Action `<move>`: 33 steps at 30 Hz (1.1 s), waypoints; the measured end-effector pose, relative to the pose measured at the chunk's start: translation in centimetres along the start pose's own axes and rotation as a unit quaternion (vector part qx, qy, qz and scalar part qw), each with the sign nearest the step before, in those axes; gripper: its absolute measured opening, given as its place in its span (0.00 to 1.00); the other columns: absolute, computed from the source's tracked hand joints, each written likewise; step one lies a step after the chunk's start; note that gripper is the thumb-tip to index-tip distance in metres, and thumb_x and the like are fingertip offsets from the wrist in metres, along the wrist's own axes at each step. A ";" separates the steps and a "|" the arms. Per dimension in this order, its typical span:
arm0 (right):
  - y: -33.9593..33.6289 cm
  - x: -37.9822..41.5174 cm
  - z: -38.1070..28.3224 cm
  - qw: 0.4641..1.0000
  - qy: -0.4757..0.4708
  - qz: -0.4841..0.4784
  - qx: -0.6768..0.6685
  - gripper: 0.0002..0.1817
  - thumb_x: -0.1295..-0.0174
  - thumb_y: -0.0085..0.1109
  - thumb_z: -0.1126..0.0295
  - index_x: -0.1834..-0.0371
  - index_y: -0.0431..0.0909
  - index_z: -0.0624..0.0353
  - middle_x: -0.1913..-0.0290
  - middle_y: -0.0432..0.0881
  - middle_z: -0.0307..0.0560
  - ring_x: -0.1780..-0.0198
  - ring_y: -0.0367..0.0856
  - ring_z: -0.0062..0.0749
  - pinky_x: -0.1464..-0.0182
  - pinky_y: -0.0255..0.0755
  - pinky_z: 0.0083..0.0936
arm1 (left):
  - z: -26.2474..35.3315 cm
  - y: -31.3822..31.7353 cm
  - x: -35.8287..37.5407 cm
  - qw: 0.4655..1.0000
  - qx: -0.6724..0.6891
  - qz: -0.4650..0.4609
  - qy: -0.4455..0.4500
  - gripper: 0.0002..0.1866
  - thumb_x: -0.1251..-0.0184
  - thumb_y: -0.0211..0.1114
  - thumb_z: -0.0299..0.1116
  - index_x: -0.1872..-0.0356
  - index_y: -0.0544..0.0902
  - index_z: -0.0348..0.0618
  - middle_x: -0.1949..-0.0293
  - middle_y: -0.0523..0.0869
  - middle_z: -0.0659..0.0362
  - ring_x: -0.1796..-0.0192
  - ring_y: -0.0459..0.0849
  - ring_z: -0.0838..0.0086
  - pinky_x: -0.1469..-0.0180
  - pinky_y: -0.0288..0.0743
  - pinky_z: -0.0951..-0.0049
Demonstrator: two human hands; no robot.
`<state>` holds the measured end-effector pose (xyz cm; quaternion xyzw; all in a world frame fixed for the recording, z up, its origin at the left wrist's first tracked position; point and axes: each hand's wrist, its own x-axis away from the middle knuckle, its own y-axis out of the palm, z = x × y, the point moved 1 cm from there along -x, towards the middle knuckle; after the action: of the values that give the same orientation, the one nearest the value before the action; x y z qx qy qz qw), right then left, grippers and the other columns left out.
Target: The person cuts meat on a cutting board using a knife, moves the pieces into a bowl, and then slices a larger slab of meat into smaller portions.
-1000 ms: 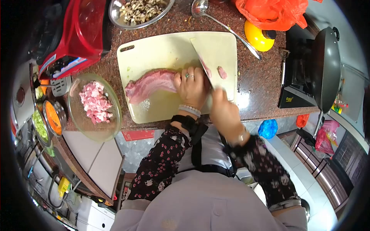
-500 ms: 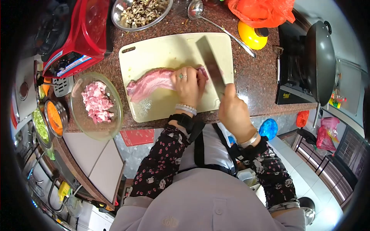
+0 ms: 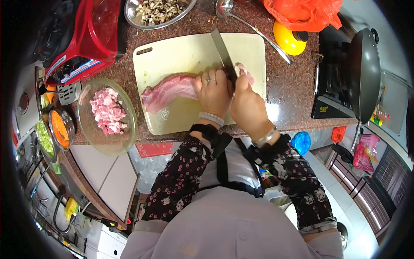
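A long strip of raw meat (image 3: 170, 91) lies across the pale cutting board (image 3: 172, 56). My left hand (image 3: 214, 93), fingers curled, presses down on the strip's right end. In my right hand (image 3: 251, 105) is the handle of a cleaver (image 3: 224, 51), whose blade stands right beside my left fingertips at the meat's end. The blade's lower edge is hidden by my hands. Just right of the blade a small cut piece of meat (image 3: 246, 73) rests on the board. A glass bowl (image 3: 88, 138) left of the board holds chopped meat (image 3: 108, 111).
A steel bowl of chopped mushrooms (image 3: 159, 13) and a ladle (image 3: 254, 29) are behind the board. A yellow bottle (image 3: 288, 39) and orange bag (image 3: 302, 13) stand at back right. A wok (image 3: 364, 77) is far right, a red appliance (image 3: 92, 41) left.
My right hand has moved left with the cleaver, bringing the blade against the meat beside my left hand. A cut piece now shows right of the blade.
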<state>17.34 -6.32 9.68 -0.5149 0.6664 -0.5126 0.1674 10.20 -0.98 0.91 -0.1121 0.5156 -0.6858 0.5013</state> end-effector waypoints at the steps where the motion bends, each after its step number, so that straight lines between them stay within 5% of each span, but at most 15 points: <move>1: 0.1 1.8 0.6 1.000 0.018 -0.022 0.007 0.17 0.45 0.51 0.78 0.53 0.59 0.68 0.73 0.78 0.67 0.73 0.80 0.63 0.71 0.75 0.51 | 0.0 0.0 0.4 1.000 -0.003 -0.013 -0.004 0.08 0.48 0.62 0.32 0.67 0.74 0.44 0.66 0.77 0.57 0.58 0.76 0.63 0.51 0.65 0.61; 6: 1.2 8.6 3.8 0.994 0.049 -0.074 0.070 0.15 0.45 0.52 0.77 0.55 0.62 0.64 0.65 0.79 0.58 0.74 0.83 0.51 0.74 0.78 0.39 | 0.1 0.4 -0.2 1.000 -0.016 -0.017 -0.012 0.06 0.46 0.60 0.31 0.68 0.74 0.44 0.67 0.77 0.57 0.58 0.76 0.63 0.49 0.65 0.60; 11: 0.4 -1.1 0.7 0.997 -0.043 0.005 0.065 0.14 0.46 0.54 0.77 0.59 0.62 0.65 0.71 0.77 0.60 0.74 0.82 0.56 0.73 0.76 0.46 | 0.3 -0.5 0.3 0.999 0.003 -0.050 -0.021 0.06 0.45 0.59 0.30 0.67 0.74 0.43 0.65 0.78 0.56 0.56 0.77 0.63 0.48 0.66 0.60; 15: 1.4 7.0 3.5 0.993 0.008 -0.051 0.103 0.11 0.44 0.51 0.76 0.60 0.63 0.65 0.69 0.78 0.58 0.75 0.82 0.52 0.75 0.77 0.42 | 0.0 0.3 0.2 1.000 -0.021 -0.005 -0.010 0.08 0.47 0.60 0.29 0.66 0.75 0.41 0.65 0.78 0.55 0.55 0.77 0.62 0.48 0.65 0.60; 18: 2.0 7.9 4.1 0.989 -0.022 -0.041 0.137 0.16 0.43 0.50 0.77 0.50 0.65 0.65 0.66 0.78 0.51 0.77 0.83 0.41 0.78 0.77 0.32 | 0.2 -0.3 0.3 0.999 0.034 -0.031 -0.026 0.10 0.48 0.61 0.29 0.65 0.73 0.40 0.61 0.78 0.51 0.53 0.75 0.57 0.47 0.62 0.57; 21: 1.4 1.2 1.8 0.983 -0.054 0.006 0.176 0.13 0.41 0.50 0.74 0.54 0.64 0.65 0.68 0.79 0.53 0.76 0.84 0.42 0.78 0.77 0.33 | 0.0 -0.7 0.5 0.998 0.063 0.000 -0.022 0.05 0.44 0.59 0.28 0.68 0.73 0.41 0.66 0.77 0.53 0.58 0.75 0.58 0.50 0.63 0.57; 22: 0.8 -0.8 1.5 0.992 -0.053 0.083 0.077 0.10 0.39 0.50 0.72 0.59 0.61 0.62 0.72 0.79 0.61 0.76 0.80 0.57 0.76 0.75 0.46 | -0.2 -0.7 0.6 0.995 0.094 0.010 -0.021 0.05 0.43 0.60 0.29 0.69 0.73 0.41 0.67 0.77 0.53 0.58 0.75 0.57 0.50 0.63 0.57; 23: 0.2 -2.2 2.0 0.997 -0.043 0.063 0.009 0.11 0.38 0.50 0.72 0.58 0.60 0.63 0.75 0.79 0.64 0.75 0.78 0.63 0.74 0.73 0.51 | -0.5 -0.6 0.5 0.992 0.126 0.021 -0.018 0.05 0.42 0.60 0.29 0.69 0.72 0.41 0.67 0.76 0.52 0.59 0.75 0.57 0.51 0.63 0.57; 27: -2.1 0.9 1.3 0.999 0.023 0.029 0.031 0.13 0.43 0.50 0.76 0.56 0.59 0.63 0.68 0.79 0.64 0.71 0.81 0.61 0.70 0.76 0.50 | -0.7 -0.4 0.7 0.987 0.152 0.050 0.004 0.06 0.40 0.61 0.30 0.70 0.73 0.41 0.68 0.76 0.52 0.59 0.75 0.58 0.50 0.63 0.57; 33: -0.8 5.2 0.8 0.996 0.059 -0.061 0.017 0.15 0.44 0.50 0.77 0.54 0.60 0.66 0.65 0.80 0.65 0.70 0.82 0.60 0.69 0.77 0.49 | 0.0 -0.1 0.4 1.000 -0.004 0.027 -0.003 0.07 0.47 0.63 0.31 0.71 0.73 0.45 0.68 0.76 0.56 0.60 0.76 0.61 0.52 0.64 0.60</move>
<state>16.20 -11.11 11.64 -0.5203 0.6336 -0.5628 0.1053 9.98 -1.32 0.81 -0.1021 0.5194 -0.6694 0.5213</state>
